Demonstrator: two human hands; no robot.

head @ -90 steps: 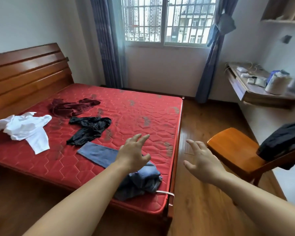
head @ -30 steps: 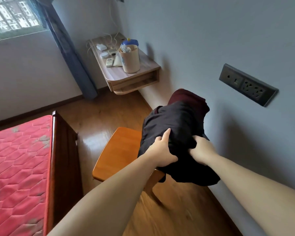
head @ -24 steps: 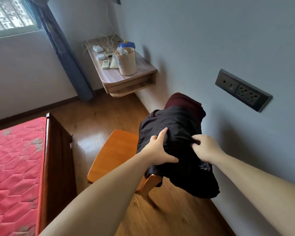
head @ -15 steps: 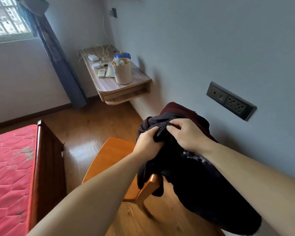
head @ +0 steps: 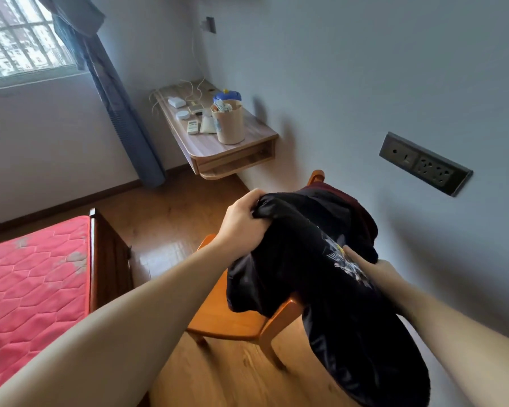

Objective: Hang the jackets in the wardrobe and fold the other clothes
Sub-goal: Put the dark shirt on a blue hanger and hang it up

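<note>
Black jacket [head: 300, 248] with white-and-yellow print; dark red garment [head: 340, 191] beneath. Orange wooden chair [head: 232, 318]. Red quilted mattress [head: 33, 280], hexagon pattern. Blue curtain [head: 115, 104]. Beige cup [head: 229, 124].

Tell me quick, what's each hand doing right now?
Left hand: closed, gripping the black jacket at its top edge.
Right hand: on the jacket's printed part, fingers partly hidden; grip cannot be told.

hands now apart on the black jacket [head: 315, 259]: left hand [head: 241, 221] higher, right hand [head: 373, 268] lower
</note>
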